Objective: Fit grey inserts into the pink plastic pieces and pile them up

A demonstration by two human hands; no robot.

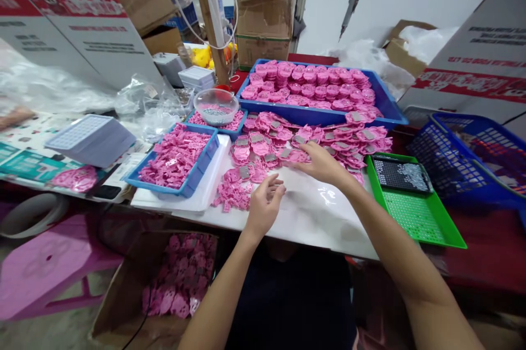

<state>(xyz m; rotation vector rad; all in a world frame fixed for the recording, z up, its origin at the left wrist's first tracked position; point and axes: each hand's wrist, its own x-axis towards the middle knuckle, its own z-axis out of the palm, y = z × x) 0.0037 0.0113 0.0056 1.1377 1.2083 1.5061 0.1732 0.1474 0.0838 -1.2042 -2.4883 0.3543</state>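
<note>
Both my forearms reach in from the bottom edge. My left hand (266, 203) hovers low over the white board (316, 213), wrist straight, fingers curled in with the tips drawn toward the thumb. I cannot tell if anything small sits between them. My right hand (322, 162) stretches further out, palm down, fingers spread loose and flat on the near edge of the pink heap (283, 144), gripping nothing.

The heap lies loose on the board, straight ahead of me: flat, rounded plastic shells, many with a grey square in the middle, far too many to count. A smaller scatter of pink bits (232, 194) lies just beside my left fingertips.

I count three blue trays. The big tray (390, 109) at the back holds shells stacked in neat rows. The near tray (197, 172) on my left is full of small, jagged pink pieces. The small tray (236, 130) behind it carries one clear bowl (216, 99) of fine grey bits. One glossy green tray (423, 218) on my right has a dotted floor and one black perforated plate (400, 175) lying in it. One blue mesh basket (452, 164) stands further right. Below the table edge, one cardboard box (119, 306) holds more pink shells.
</note>
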